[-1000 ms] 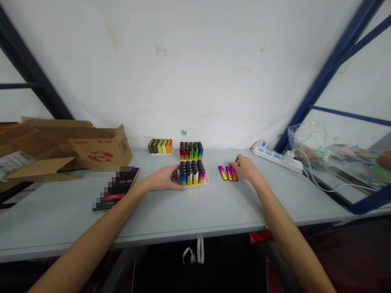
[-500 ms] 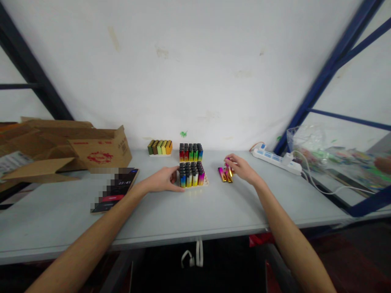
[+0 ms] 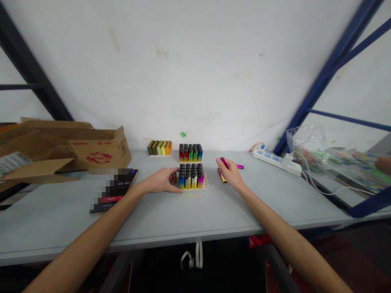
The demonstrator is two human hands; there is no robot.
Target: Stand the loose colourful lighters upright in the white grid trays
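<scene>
My left hand (image 3: 161,180) grips the left side of a white tray (image 3: 205,184), thumb at the front corner. Upright lighters (image 3: 191,176) with black tops and blue, yellow and purple bodies fill most of it; a strip of slots at its right end is bare. To the right of the tray, my right hand (image 3: 232,175) pinches a purple lighter (image 3: 224,162) just above the table. Below its fingers lies a purple-and-gold lighter (image 3: 224,179), partly hidden. Another purple lighter (image 3: 240,166) pokes out behind the hand.
Behind stand a block of multicoloured lighters (image 3: 191,153) and a tray of green-to-orange ones (image 3: 159,148). A phone (image 3: 124,183) and cardboard box (image 3: 102,148) are left. A power strip (image 3: 275,160) with a white cable lies right. Part of another person's hand (image 3: 383,165) shows far right.
My right hand has lifted a purple lighter from the small pile and shifted slightly left and nearer. The remaining lighters there are spread apart. My left hand stays at the tray.
</scene>
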